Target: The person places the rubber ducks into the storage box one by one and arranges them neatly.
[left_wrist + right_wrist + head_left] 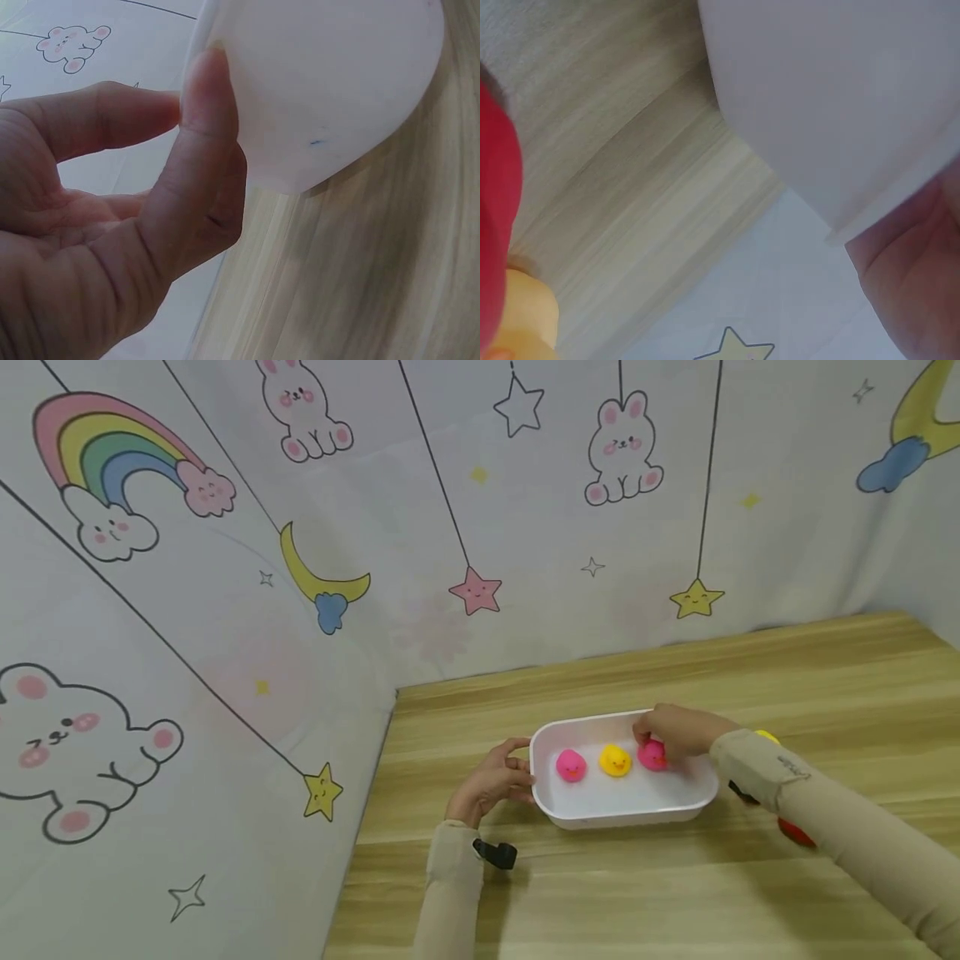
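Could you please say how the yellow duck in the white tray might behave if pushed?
The yellow duck is probably light, being small and toy-like. Its rounded body might roll or tip, but the walls of the white tray would likely contain it.

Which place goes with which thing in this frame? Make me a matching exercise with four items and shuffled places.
1. Small round yellow toy duck with orange bill
2. Left hand
3. Smooth red object
4. Right hand

A. On the wood-grain table, partly hidden by the beige right sleeve
B. Inside the right part of the rectangular white plastic tray
C. Between two small round pink toy ducks
D. Gripping the tray's left end

Pairs: 1-C, 2-D, 3-A, 4-B
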The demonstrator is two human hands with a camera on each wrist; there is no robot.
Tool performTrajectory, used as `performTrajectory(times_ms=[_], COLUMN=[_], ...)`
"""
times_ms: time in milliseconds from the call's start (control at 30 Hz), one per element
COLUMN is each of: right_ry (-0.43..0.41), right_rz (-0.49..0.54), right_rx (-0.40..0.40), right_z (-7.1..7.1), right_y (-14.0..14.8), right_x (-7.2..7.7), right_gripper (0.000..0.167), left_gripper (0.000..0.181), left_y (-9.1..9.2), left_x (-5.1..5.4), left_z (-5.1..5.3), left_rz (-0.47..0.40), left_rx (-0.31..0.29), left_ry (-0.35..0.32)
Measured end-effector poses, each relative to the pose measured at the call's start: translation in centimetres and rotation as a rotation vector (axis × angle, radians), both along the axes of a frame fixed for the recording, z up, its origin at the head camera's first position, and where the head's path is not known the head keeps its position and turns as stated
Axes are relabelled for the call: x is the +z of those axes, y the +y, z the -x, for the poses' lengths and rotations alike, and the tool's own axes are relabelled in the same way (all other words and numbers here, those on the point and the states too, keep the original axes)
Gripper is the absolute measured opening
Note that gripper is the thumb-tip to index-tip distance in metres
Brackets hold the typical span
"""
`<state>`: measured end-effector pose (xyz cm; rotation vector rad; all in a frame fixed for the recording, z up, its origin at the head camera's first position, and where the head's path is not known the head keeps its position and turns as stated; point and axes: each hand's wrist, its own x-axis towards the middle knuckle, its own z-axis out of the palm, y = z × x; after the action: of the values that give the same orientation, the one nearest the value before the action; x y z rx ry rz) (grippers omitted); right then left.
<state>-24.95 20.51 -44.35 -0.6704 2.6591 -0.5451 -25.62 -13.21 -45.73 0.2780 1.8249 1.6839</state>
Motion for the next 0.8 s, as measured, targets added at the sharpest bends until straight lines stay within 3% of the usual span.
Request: performTrajectory(times_ms=[167,300,433,667,800], right_ry=[0.037,0.035,0.011,0.043,0.068], right_rz=[0.001,0.019,0.083,0.246,0.279], right_rx=[-0.001,-0.049,-0.09,-0.111,-0.146], right_z=[-0.6,-1.2,-1.6,-3.2,-4.3], right_y=[0.2,0.4,1.0,3.0,4.6], right_x=[0.5,1.7,2.7,4.1,4.9], right_gripper=[0.033,0.046,0.053,0.052,0.053], left_gripper=[0.067,0.067,0.067,0.067,0.067], left_y=[0.0,-0.1,-0.2,-0.1,-0.1], left_x=[0.1,-0.1,-0.3,-0.3,-0.4], left_z=[0.0,0.0,0.1,0.1,0.2], left_rz=[0.001,0.003,0.001,-0.005,-0.011], left_rx=[-0.009,-0.007,-0.005,-0.012,-0.005], left_ry=[0.003,0.012,0.014,0.006,0.003])
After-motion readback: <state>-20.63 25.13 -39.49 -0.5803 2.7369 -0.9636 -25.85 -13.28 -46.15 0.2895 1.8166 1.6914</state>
